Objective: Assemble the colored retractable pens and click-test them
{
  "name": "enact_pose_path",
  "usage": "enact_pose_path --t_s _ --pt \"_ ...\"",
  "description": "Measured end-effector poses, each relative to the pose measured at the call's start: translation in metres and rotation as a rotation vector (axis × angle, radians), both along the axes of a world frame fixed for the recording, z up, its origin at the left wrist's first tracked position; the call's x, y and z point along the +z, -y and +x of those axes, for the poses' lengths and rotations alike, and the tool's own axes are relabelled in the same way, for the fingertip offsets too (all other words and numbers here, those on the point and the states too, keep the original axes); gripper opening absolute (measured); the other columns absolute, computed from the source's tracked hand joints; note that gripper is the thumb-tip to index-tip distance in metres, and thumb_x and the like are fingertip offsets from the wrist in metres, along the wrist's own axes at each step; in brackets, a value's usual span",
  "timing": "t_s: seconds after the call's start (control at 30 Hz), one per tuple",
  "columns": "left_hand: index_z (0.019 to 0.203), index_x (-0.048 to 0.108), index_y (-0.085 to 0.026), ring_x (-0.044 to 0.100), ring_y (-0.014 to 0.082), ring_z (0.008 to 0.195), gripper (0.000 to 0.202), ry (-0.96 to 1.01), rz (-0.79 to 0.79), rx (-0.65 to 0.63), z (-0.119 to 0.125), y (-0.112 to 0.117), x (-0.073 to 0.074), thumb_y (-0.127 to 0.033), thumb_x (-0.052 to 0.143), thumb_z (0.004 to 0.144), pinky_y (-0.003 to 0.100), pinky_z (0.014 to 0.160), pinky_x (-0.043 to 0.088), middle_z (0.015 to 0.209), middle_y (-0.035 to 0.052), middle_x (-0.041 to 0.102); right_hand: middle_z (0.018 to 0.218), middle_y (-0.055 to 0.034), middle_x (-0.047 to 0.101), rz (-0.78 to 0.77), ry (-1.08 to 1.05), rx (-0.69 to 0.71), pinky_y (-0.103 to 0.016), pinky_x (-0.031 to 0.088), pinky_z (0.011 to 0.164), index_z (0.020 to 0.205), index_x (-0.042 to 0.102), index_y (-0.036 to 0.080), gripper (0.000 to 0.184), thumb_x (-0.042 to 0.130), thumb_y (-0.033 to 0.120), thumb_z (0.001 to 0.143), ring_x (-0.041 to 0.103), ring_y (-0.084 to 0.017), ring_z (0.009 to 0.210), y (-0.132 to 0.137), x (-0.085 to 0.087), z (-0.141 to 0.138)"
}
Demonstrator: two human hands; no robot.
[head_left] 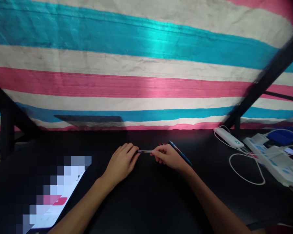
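Between my two hands a slim pen (145, 151) lies level, just over or on the black tabletop (141, 201); I cannot tell whether it touches. The fingers of my left hand (123, 159) are closed on its left end. My right hand (168, 156) pinches the right end between thumb and fingers. A blue pen (180, 152) lies slanted just past my right hand. Small red tips (162, 144) show behind the right knuckles; the rest of them is hidden by the hand.
At left a lit screen (47, 217), partly pixelated, lies beside my left forearm. On the right are a white power strip (271, 162) with plugs, a white device (228, 137), looped cables (261, 183) and a blue object (284, 135). A striped tarp (136, 87) hangs behind dark frame bars (266, 78).
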State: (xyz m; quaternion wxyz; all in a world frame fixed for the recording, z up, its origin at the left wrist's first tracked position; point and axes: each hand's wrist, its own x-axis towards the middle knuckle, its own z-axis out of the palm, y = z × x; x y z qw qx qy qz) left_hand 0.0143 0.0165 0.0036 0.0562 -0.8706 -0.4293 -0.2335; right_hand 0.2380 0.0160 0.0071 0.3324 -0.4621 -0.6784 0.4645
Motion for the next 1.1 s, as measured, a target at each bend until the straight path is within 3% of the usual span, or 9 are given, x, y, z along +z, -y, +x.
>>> enact_pose_path --t_s 0.13,0.27,0.47,0.6,0.77,0.83,0.93,1.0,1.1 --pt "0.095 0.059 -0.018 0.051 0.0231 0.081 0.02 -0.109 0.067 0.072 0.006 0.005 0.005 -0.026 0.041 0.093 0.035 0.068 0.036 0.085 0.0065 0.057 0.05 0.0017 0.052 -0.094 0.009 0.037 -0.019 0.026 0.042 0.074 0.067 0.014 0.041 0.048 0.047 0.089 0.04 -0.006 0.041 0.001 0.0 -0.001" --pt "0.085 0.06 -0.017 0.051 0.0254 0.08 0.017 -0.188 0.181 0.163 0.013 0.009 0.01 -0.026 0.046 0.089 0.037 0.067 0.033 0.081 0.0077 0.058 0.044 0.0054 0.043 -0.301 -0.151 0.071 -0.02 0.018 0.038 0.07 0.062 0.014 0.042 0.051 0.051 0.087 0.029 -0.004 0.037 0.003 0.001 -0.001" --pt "0.062 0.059 -0.018 0.054 0.0199 0.062 0.033 -0.137 0.346 0.211 0.011 0.004 -0.003 -0.027 0.045 0.091 0.035 0.062 0.03 0.056 0.0038 0.058 0.043 0.0102 0.028 -0.554 -0.357 0.147 -0.021 0.008 0.039 0.066 0.058 0.012 0.041 0.059 0.049 0.082 0.015 -0.002 0.037 0.01 0.003 -0.007" --pt "0.056 0.06 -0.018 0.058 0.0195 0.055 0.04 -0.145 0.319 0.246 0.008 0.0 -0.012 -0.024 0.042 0.091 0.034 0.06 0.03 0.05 0.0036 0.061 0.045 0.0094 0.029 -0.437 -0.276 0.07 -0.021 0.012 0.04 0.067 0.061 0.011 0.035 0.067 0.045 0.075 0.019 -0.003 0.04 0.015 0.0 -0.015" --pt "0.064 0.066 -0.019 0.062 0.0228 0.054 0.036 -0.199 0.111 0.344 0.009 0.001 -0.01 -0.026 0.042 0.089 0.033 0.057 0.035 0.057 0.0057 0.067 0.066 -0.0014 0.061 0.24 0.071 -0.137 -0.024 0.035 0.055 0.077 0.071 0.017 0.011 0.068 0.028 0.075 0.048 -0.011 0.058 0.016 0.002 -0.02" --pt "0.066 0.067 -0.02 0.062 0.023 0.053 0.032 -0.205 0.062 0.359 0.008 0.003 -0.007 -0.028 0.044 0.088 0.032 0.056 0.035 0.059 0.0052 0.068 0.075 -0.0019 0.064 0.371 0.113 -0.152 -0.025 0.039 0.059 0.094 0.071 0.021 0.023 0.072 0.028 0.072 0.052 -0.013 0.063 0.016 0.004 -0.02" --pt "0.064 0.064 -0.02 0.062 0.0221 0.056 0.032 -0.182 0.1 0.348 0.006 0.005 -0.005 -0.028 0.043 0.088 0.032 0.058 0.037 0.059 0.0053 0.067 0.069 -0.0009 0.064 0.187 0.023 -0.087 -0.023 0.04 0.053 0.105 0.066 0.019 0.036 0.068 0.04 0.076 0.054 -0.012 0.056 0.017 0.005 -0.02" --pt "0.063 0.06 -0.019 0.062 0.0217 0.058 0.032 -0.16 0.14 0.32 0.007 0.006 -0.004 -0.028 0.043 0.089 0.032 0.059 0.038 0.058 0.0053 0.064 0.056 0.0002 0.059 0.026 -0.029 -0.025 -0.021 0.036 0.045 0.088 0.067 0.016 0.032 0.055 0.046 0.084 0.05 -0.01 0.047 0.017 0.004 -0.021" --pt "0.072 0.058 -0.02 0.06 0.0212 0.06 0.022 -0.066 0.118 0.248 0.007 0.007 -0.002 -0.03 0.047 0.088 0.032 0.061 0.04 0.061 0.0037 0.061 0.048 0.0013 0.053 -0.012 -0.056 -0.036 -0.021 0.033 0.042 0.065 0.062 0.016 0.038 0.051 0.045 0.086 0.046 -0.009 0.041 0.014 0.002 -0.021"
